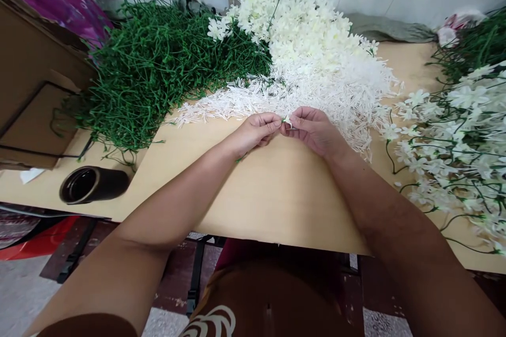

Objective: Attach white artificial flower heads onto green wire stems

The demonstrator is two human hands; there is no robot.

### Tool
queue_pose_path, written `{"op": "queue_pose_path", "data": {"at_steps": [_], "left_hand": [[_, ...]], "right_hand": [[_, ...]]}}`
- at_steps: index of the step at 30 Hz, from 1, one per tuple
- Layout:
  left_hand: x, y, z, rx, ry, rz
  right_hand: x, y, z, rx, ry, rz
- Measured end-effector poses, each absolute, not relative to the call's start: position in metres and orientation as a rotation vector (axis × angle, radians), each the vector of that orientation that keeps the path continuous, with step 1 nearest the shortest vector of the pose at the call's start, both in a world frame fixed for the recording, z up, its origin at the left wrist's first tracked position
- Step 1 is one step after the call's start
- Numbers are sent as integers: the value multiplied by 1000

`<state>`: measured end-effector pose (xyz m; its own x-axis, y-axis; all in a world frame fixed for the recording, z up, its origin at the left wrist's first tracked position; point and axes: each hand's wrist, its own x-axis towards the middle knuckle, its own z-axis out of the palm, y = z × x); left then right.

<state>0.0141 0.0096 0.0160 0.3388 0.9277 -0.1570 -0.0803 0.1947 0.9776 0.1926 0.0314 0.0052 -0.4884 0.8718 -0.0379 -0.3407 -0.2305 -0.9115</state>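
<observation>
My left hand [256,131] and my right hand [314,129] meet over the middle of a light wooden table [272,195], fingers pinched together. Between the fingertips sits a small white artificial flower [286,121]. A thin green stem [240,158] shows under my left hand, which grips it. Just beyond my hands lies a spread of white plastic flower centres [316,92]. Behind that rises a heap of cream artificial blossoms [292,21].
A big pile of green plastic stems [158,68] fills the left back of the table. Assembled white flowers on green stems [458,142] lie at the right. A dark cylindrical cup [93,185] lies on its side at the left, next to a cardboard box [35,95].
</observation>
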Motion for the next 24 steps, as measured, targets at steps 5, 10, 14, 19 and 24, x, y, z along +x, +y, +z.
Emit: {"op": "queue_pose_path", "data": {"at_steps": [5,10,14,19,24], "left_hand": [[16,8,17,1159,1016,886],[17,8,16,1271,990,877],[16,11,12,1246,969,873],[18,11,13,1157,965,883],[22,9,17,1125,995,911]], "right_hand": [[195,32,6,-746,-1266,1719],[201,30,10,-847,-1536,1435],[198,26,11,-886,-1598,1341],[190,23,8,-898,-1573,1276],[185,23,5,-898,-1533,1198]]}}
